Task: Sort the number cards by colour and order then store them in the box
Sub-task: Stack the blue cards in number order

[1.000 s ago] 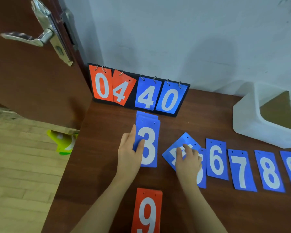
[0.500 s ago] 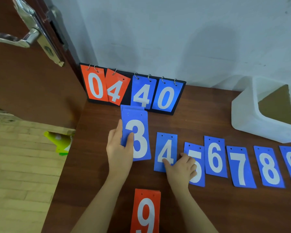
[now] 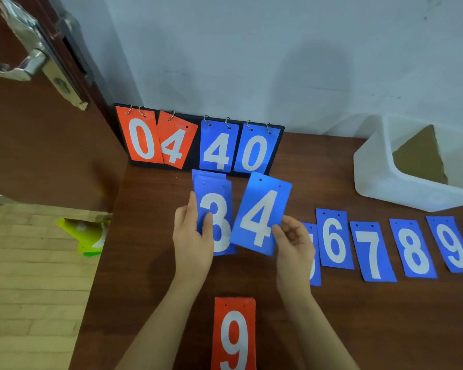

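I have the blue 4 card (image 3: 261,214) lifted off the surface (image 3: 155,263), tilted, pinched at its lower right corner between thumb and fingertips of my right hand (image 3: 294,244). My left hand (image 3: 191,236) grips the small blue stack with the 3 card (image 3: 215,217) on top, thumb across the face and fingers behind its left edge. To me these cards look thin, light and fairly stiff, probably plastic: the 4 holds flat from one corner without drooping. The faces look smooth, so I expect them to slide on each other and would hold them by an edge or corner. Flat ones should lift more easily from an edge. To the right lie the blue 6 (image 3: 334,239), 7 (image 3: 372,252), 8 (image 3: 412,248) and 9 (image 3: 451,244), with another card half hidden behind my right hand. A red 9 card (image 3: 234,335) lies near me, and the white box (image 3: 380,172) sits far right.
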`<state>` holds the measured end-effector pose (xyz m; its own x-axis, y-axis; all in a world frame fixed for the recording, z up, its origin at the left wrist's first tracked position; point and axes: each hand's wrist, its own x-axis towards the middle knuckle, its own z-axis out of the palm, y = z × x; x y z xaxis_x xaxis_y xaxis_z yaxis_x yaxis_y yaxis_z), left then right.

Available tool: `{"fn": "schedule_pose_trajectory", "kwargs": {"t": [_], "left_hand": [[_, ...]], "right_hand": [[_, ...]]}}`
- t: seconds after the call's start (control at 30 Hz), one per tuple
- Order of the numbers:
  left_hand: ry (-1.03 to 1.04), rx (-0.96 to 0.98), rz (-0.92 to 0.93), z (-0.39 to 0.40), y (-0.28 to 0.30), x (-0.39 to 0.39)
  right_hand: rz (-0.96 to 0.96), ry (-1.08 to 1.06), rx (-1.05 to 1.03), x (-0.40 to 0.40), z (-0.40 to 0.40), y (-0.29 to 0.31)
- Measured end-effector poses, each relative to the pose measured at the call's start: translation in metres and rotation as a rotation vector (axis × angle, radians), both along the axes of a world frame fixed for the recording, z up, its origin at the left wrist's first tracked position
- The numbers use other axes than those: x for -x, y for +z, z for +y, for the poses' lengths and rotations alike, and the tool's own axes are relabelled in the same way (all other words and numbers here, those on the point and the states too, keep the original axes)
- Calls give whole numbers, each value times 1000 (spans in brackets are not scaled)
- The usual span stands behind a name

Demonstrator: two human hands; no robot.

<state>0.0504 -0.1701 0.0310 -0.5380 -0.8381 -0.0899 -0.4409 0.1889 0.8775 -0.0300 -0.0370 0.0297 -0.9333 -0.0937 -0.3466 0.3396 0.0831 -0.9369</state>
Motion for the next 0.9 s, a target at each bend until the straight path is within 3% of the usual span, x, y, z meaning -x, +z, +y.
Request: {"fn": "schedule_pose_trajectory", "kwargs": {"t": [0.1, 0.3, 0.43, 0.5, 0.63, 0.77, 0.9], "left_hand": [[-106, -56, 9, 10, 7, 10], [-228, -58, -51, 34, 8, 10], [-176, -98, -56, 36, 4, 10], [-165, -104, -72, 36, 1, 11], [-142, -74, -115, 36, -2, 14], [-142, -71, -123, 35, -4, 18], [-129, -76, -111, 33, -5, 22]], "right_hand": [[40, 139, -81, -12, -5, 12], [68, 126, -323, -21, 20, -10], [24, 174, -970, 4, 60, -53], [95, 296, -1151, 4, 70, -65], [254, 441, -1123, -4, 67, -71], [84, 260, -1008, -2, 64, -71], [58, 288, -1024, 15, 64, -67]]}}
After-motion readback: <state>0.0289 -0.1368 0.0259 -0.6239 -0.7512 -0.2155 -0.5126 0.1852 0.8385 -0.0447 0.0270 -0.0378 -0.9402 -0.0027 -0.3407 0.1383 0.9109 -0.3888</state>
